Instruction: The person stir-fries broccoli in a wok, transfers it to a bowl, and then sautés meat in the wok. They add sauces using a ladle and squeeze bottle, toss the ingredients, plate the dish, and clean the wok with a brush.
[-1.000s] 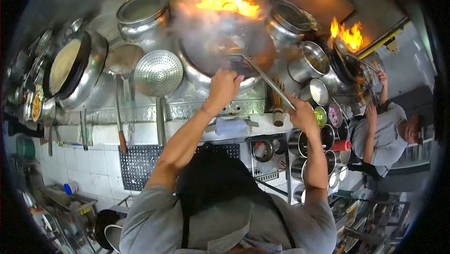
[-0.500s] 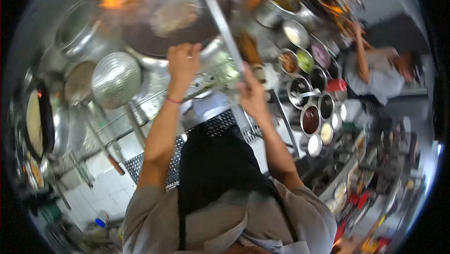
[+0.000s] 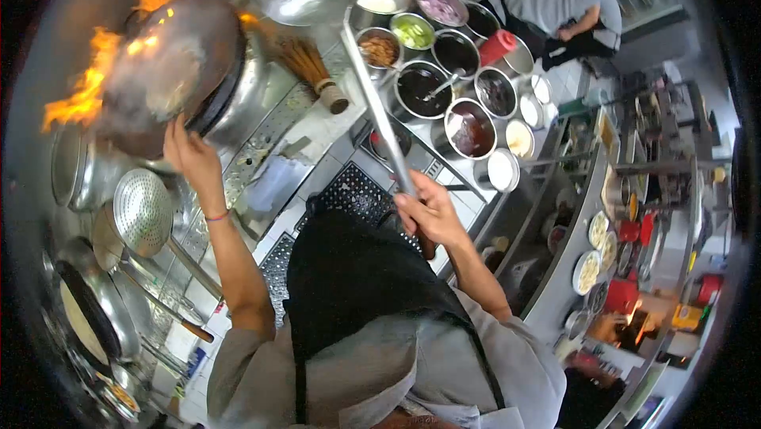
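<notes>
My left hand (image 3: 194,163) is closed at the near edge of a dark wok (image 3: 210,37), which is tilted over the stove. Pale food (image 3: 176,80), blurred by smoke, lies inside it, and tall flames (image 3: 99,72) rise along its far and left sides. The fingers partly hide the spot where I grip the wok. In my right hand (image 3: 430,211) is the long metal handle of a ladle (image 3: 376,104). Its wide bowl is raised at the top, above and beside the seasoning pots.
Pots of dark sauce (image 3: 424,88), red sauce (image 3: 473,129) and chopped greens (image 3: 413,31) stand at the right. A bamboo brush (image 3: 313,72) lies beside the stove. A perforated strainer (image 3: 143,211) sits at the left. A co-worker (image 3: 563,1) stands beyond the pots.
The wok and my left hand have shifted left in view, and the wok is now tilted with larger flames. The ladle's bowl has come into view, lifted off to the right of the wok.
</notes>
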Action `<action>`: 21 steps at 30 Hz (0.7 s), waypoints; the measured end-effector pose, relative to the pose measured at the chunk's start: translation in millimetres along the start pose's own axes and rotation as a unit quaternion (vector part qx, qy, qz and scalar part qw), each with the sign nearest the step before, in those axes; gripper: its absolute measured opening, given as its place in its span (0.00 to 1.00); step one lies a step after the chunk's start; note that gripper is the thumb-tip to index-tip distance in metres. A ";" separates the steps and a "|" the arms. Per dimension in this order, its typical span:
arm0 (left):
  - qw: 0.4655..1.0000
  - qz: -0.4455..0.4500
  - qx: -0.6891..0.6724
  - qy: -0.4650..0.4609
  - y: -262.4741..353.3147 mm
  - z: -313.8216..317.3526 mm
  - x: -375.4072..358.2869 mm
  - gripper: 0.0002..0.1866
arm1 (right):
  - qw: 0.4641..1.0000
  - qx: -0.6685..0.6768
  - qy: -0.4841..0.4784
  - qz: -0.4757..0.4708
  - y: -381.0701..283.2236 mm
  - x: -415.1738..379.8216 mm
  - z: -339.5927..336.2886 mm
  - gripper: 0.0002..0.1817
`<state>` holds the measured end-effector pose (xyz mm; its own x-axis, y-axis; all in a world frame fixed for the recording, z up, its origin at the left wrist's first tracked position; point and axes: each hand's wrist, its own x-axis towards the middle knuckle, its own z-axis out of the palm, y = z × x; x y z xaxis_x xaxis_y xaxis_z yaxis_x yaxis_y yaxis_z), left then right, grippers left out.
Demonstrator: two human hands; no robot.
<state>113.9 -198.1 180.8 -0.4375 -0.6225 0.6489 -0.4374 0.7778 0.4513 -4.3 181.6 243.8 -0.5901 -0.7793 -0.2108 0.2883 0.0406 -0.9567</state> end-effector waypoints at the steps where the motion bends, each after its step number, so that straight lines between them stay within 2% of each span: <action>1: 0.998 -0.023 0.047 0.041 13.6 3.6 -7.3 0.19 | 1.000 0.000 0.025 -0.016 -1.7 -17.4 -9.1 0.26; 2: 0.991 -0.045 0.095 0.080 25.6 7.1 -14.3 0.23 | 0.998 0.014 0.053 -0.005 -9.0 -35.0 -14.4 0.28; 3: 0.995 -0.058 0.080 0.035 34.5 9.5 -20.7 0.26 | 0.996 0.004 0.088 -0.009 -9.5 -49.7 -19.8 0.29; 6: 0.997 -0.069 0.022 0.031 63.5 24.3 -29.9 0.25 | 0.980 -0.029 0.195 0.018 5.7 -84.0 -37.0 0.29; 7: 0.999 -0.035 -0.007 0.018 69.8 25.0 -29.9 0.23 | 0.971 -0.072 0.224 0.039 9.9 -88.7 -42.7 0.29; 9: 0.999 -0.031 -0.026 0.003 91.5 23.0 -30.0 0.21 | 0.950 -0.138 0.271 0.076 24.0 -92.4 -57.1 0.27; 10: 0.998 -0.029 -0.051 -0.005 101.0 21.7 -30.6 0.19 | 0.951 -0.134 0.269 0.079 36.0 -92.4 -67.6 0.27; 12: 0.999 -0.020 -0.045 -0.008 111.5 15.9 -33.7 0.17 | 0.929 -0.237 0.276 0.072 55.4 -90.2 -85.6 0.26; 14: 0.995 -0.063 -0.069 -0.018 120.3 6.6 -38.0 0.16 | 0.924 -0.243 0.274 0.114 53.4 -87.6 -89.6 0.25; 18: 0.994 -0.096 -0.040 -0.021 101.3 -7.9 -52.3 0.15 | 0.910 -0.299 0.277 0.077 81.7 -87.2 -100.7 0.26; 20: 0.997 -0.073 -0.006 -0.018 84.9 -16.5 -60.4 0.15 | 0.908 -0.320 0.265 -0.058 92.5 -84.5 -103.7 0.27; 21: 0.996 -0.091 0.017 -0.018 78.2 -18.8 -63.5 0.15 | 0.909 -0.320 0.263 -0.055 94.1 -88.5 -105.2 0.27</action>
<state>122.2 -96.2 186.4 -0.3766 -0.7562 0.5352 -0.5384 0.6488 0.5378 -4.4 320.1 151.3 -0.9159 -0.4011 -0.0131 -0.1919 0.4664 -0.8635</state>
